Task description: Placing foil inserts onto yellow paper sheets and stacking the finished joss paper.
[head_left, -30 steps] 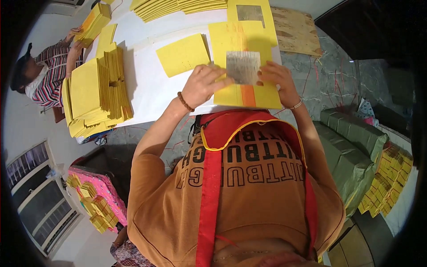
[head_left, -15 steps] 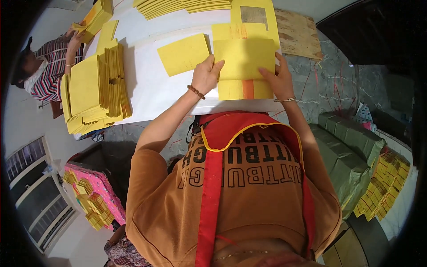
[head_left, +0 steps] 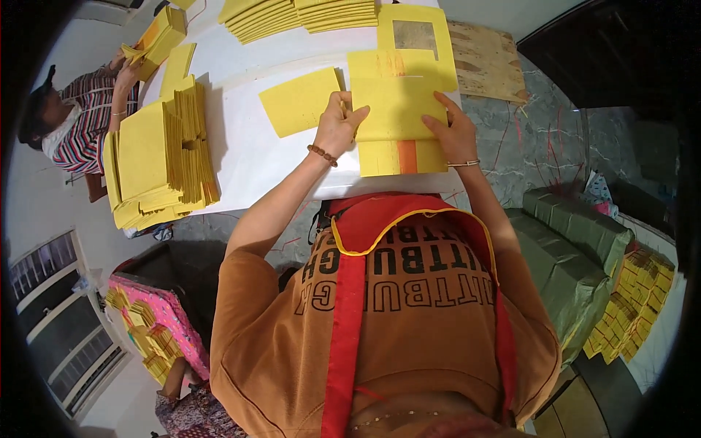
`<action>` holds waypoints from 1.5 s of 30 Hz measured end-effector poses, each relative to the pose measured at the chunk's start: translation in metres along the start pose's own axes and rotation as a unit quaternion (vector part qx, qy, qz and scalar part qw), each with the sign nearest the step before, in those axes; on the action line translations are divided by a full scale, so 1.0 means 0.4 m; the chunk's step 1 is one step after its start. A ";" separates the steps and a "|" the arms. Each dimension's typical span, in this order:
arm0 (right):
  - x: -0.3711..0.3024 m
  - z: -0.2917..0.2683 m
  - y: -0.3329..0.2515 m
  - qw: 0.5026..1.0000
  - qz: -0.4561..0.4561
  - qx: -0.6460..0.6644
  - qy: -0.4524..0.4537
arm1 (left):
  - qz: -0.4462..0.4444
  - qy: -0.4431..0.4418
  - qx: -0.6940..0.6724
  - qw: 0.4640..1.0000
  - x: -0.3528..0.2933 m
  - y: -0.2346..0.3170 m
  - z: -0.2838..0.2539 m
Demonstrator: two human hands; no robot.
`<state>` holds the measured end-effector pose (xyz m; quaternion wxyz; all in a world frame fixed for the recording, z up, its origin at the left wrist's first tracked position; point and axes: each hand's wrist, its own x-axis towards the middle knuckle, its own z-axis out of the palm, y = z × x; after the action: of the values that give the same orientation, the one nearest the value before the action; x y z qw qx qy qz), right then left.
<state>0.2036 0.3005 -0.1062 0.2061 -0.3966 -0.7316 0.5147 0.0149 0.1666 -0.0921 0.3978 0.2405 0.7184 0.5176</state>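
Observation:
A stack of yellow paper sheets [head_left: 394, 109] lies at the table's near edge, its lower part crossed by a fold and marked with an orange-red stripe. My left hand [head_left: 339, 124] is closed at the left edge, thumb on top and the other fingers curled. At the right edge, my right hand [head_left: 456, 133] grips the paper, thumb and index finger over its face and the remaining fingers partly hidden. Left of it, a separate yellow piece [head_left: 301, 102] lies tilted, touching or close to my left fingers. Beyond is a yellow sheet with a grey rectangle [head_left: 416, 38].
Thick yellow stacks [head_left: 142, 153] stand at the table's left end, and more fanned stacks [head_left: 266, 18] lie at the far side. A co-worker [head_left: 80, 109] handles yellow paper at far left. Green wrapped bundles [head_left: 555, 255] sit to my right, beside a plywood board [head_left: 488, 60].
My right fingers have shifted left, from the paper's outer edge onto its face. My left hand keeps its hold. Another person's arm has come up beside the pink-covered stacks at lower left.

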 end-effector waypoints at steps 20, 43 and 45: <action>-0.076 0.013 -0.033 0.949 -0.140 -0.272 0.071 | 0.401 -0.112 0.525 0.742 -0.050 -0.014 0.055; -0.047 0.004 0.067 0.965 0.049 0.258 0.012 | 0.562 0.017 0.408 0.719 -0.026 0.129 0.030; -0.047 -0.010 0.060 0.970 0.061 0.236 0.000 | 0.581 0.068 0.375 0.719 -0.061 0.160 -0.034</action>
<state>0.2267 0.2918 -0.1248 0.2620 -0.3809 -0.5634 0.6847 0.0131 0.1628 -0.0226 -0.1540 0.7046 0.5978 0.3500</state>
